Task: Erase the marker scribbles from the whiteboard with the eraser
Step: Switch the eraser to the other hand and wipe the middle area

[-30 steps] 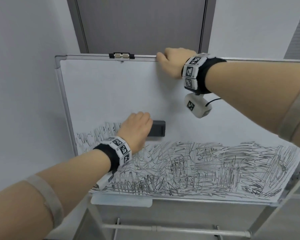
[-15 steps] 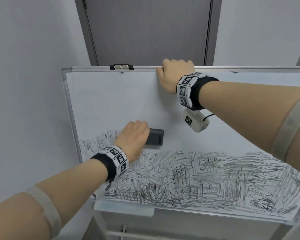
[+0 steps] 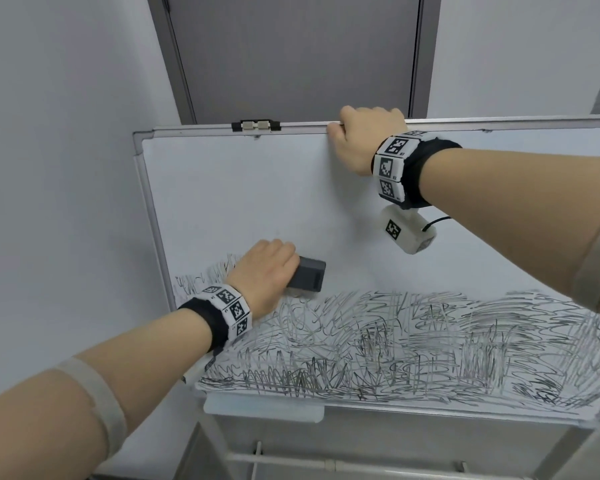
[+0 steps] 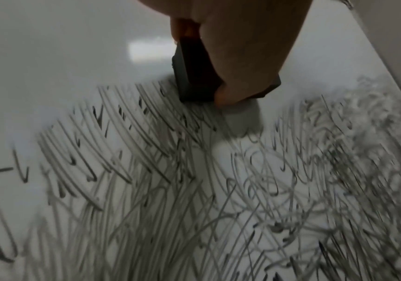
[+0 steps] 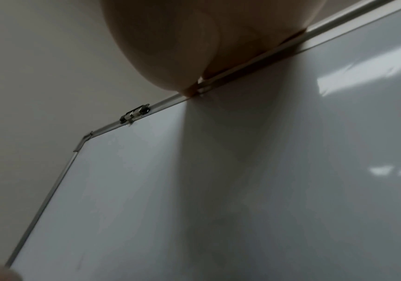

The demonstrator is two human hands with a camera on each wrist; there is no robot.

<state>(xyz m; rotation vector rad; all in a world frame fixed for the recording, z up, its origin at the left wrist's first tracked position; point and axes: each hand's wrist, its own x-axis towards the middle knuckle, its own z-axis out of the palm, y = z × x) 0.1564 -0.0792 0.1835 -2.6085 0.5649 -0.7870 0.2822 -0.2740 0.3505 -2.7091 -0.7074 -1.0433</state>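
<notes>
A whiteboard (image 3: 243, 195) stands in front of me, its upper part wiped white. Dense black marker scribbles (image 3: 413, 344) fill its lower band from left to right. My left hand (image 3: 267, 271) grips a dark grey eraser (image 3: 309, 278) and presses it flat on the board at the scribbles' upper edge. In the left wrist view the eraser (image 4: 194, 76) sits under my fingers, just above the scribbles (image 4: 194, 190). My right hand (image 3: 364, 140) curls over the whiteboard's top frame (image 3: 205, 128); the right wrist view shows it on that frame (image 5: 170, 100).
A black and silver clip (image 3: 256, 125) sits on the top frame left of my right hand. A pale tray (image 3: 264, 410) hangs under the board's bottom edge, with stand bars (image 3: 326, 462) below. A grey door (image 3: 291, 53) and white walls lie behind.
The view has tilted, so the board sits lower in frame. My left hand with the eraser has stayed at the scribbles' upper edge. The right hand keeps its hold on the top frame.
</notes>
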